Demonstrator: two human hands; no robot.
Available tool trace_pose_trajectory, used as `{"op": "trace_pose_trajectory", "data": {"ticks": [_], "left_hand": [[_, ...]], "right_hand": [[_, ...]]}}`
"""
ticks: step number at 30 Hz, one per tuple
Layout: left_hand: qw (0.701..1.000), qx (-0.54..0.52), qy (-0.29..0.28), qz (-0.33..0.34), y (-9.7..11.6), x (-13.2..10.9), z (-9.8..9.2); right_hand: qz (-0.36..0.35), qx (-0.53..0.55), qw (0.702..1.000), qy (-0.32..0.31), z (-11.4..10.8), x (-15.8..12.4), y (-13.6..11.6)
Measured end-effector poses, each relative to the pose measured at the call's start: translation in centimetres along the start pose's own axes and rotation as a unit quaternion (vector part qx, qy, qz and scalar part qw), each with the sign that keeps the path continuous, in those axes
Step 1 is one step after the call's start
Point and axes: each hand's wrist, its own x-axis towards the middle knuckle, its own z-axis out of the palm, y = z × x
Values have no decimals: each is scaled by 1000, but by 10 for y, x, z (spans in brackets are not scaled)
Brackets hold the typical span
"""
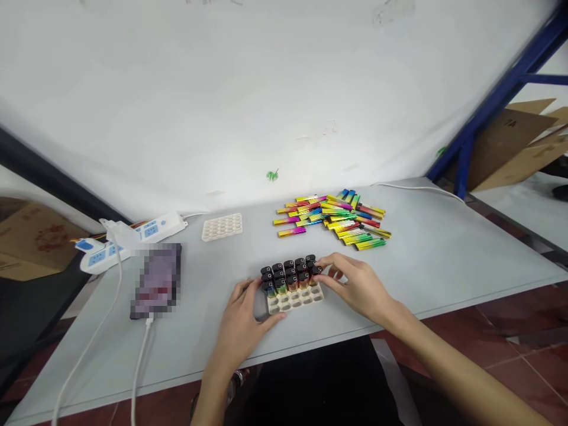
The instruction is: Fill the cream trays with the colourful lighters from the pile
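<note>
While left hand (238,324), spread wide, flanks cream slotted rectangular tray (296,300), right hand (364,287) pinches black-capped tube (316,270) at tray's right.

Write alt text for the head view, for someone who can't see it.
A person's right hand pinches a glossy black-capped tube at the right end of a cream-coloured slotted tray partly filled with similar ones; the left hand is spread at its left side. Behind, shiny multicoloured tubes lie piled on a grey table.
</note>
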Motion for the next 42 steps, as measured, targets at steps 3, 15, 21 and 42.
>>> {"op": "trace_pose_trajectory", "data": {"ticks": [3, 15, 21, 42], "left_hand": [[1000, 4, 0, 6, 0, -1, 0], [1000, 5, 14, 9, -2, 0, 1], [1000, 4, 13, 3, -1, -1, 1], [1000, 15, 13, 9, -2, 0, 3]], "right_hand": [[-22, -74, 997, 16, -1, -1, 1], [-80, -217, 972, 44, -6, -4, -5], [-88, -241, 965, 49, -6, -5, -13], [290, -348, 887, 88, -46, 7, 48]]}}
